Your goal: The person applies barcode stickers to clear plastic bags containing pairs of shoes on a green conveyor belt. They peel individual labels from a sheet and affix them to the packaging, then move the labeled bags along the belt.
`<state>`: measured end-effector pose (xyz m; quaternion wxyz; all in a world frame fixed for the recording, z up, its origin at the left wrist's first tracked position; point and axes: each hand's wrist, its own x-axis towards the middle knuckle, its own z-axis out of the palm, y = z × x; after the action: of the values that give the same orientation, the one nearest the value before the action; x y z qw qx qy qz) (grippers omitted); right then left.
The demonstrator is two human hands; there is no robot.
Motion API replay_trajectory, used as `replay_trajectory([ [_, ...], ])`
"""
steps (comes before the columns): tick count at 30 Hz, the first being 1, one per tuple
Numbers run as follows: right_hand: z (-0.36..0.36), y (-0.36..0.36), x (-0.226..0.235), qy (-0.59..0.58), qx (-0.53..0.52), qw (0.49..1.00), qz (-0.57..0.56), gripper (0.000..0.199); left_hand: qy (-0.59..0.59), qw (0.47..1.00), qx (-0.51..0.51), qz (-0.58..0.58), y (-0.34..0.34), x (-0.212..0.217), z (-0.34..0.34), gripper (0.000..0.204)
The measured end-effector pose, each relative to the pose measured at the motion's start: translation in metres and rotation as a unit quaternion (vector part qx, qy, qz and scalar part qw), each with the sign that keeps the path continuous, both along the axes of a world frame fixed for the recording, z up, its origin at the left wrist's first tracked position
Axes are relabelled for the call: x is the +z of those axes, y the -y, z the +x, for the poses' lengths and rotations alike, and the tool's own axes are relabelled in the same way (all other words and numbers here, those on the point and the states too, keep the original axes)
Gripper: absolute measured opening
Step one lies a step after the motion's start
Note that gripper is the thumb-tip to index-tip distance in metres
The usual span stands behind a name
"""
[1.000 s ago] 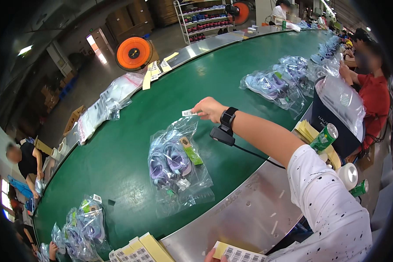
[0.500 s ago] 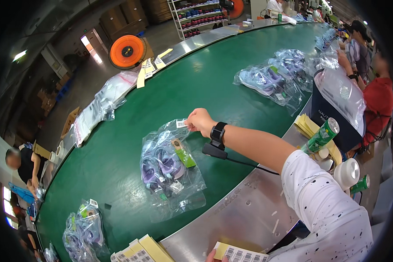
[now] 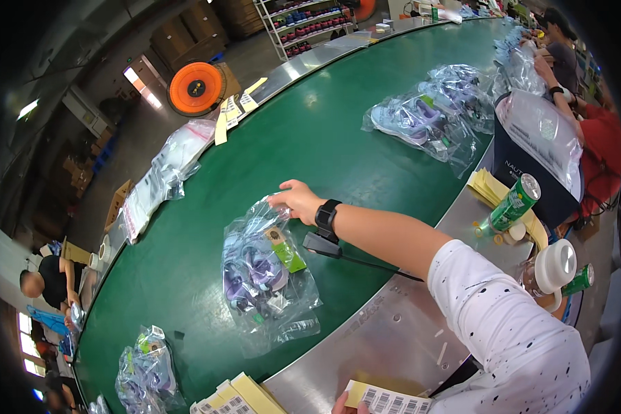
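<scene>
Head view: L hand (image 3: pixel 348 404), partly cut off by lower edge, has label sheet (image 3: pixel 391 401) pinched at its L end; wht barcode stickers in rows on yellow backing. More barcode sheets (image 3: pixel 236 399), stacked/fanned, just beside on the metal ledge (image 3: pixel 369 338). R hand (image 3: pixel 295 200), palm down, fingers at top end of clear bag (image 3: pixel 286 324); can't tell if they pinch the film or just press. Bag lies flat on smooth grn belt (image 3: pixel 310 148), approx centre, near ledge; film thin, shiny, crinkled. Inside: pair of lt blue/lilac shoes (image 3: pixel 255 269), side by side, w/ grn & brown card tag (image 3: pixel 286 250), print too small to read.

Similar bagged shoes (image 3: pixel 428 114) farther up belt to R, plus another bagged pair (image 3: pixel 147 369) lower L. Dk blue box (image 3: pixel 524 172) w/ pale lettering on side, R of belt, holds clear plastic bags (image 3: pixel 541 131). Next to it: grn printed can (image 3: pixel 516 200), tilted in view, & wht-lidded container (image 3: pixel 553 268). Flat plastic bags (image 3: pixel 165 172) piled on far edge.
</scene>
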<state>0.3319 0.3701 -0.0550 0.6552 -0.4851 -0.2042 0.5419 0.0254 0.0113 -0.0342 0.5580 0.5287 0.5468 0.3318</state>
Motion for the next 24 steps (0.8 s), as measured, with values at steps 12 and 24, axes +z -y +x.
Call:
replay_trajectory([
  [12, 0.101, 0.025, 0.004, 0.303, -0.059, 0.951, 0.000, 0.022, 0.000, 0.999, -0.009, -0.033, 0.000, -0.004, -0.006, 0.035],
  [24, 0.237, 0.138, 0.016, 0.812, -0.137, 0.524, -0.216, 0.033, -0.001, 1.000, -0.005, 0.005, -0.002, 0.010, 0.008, 0.033],
])
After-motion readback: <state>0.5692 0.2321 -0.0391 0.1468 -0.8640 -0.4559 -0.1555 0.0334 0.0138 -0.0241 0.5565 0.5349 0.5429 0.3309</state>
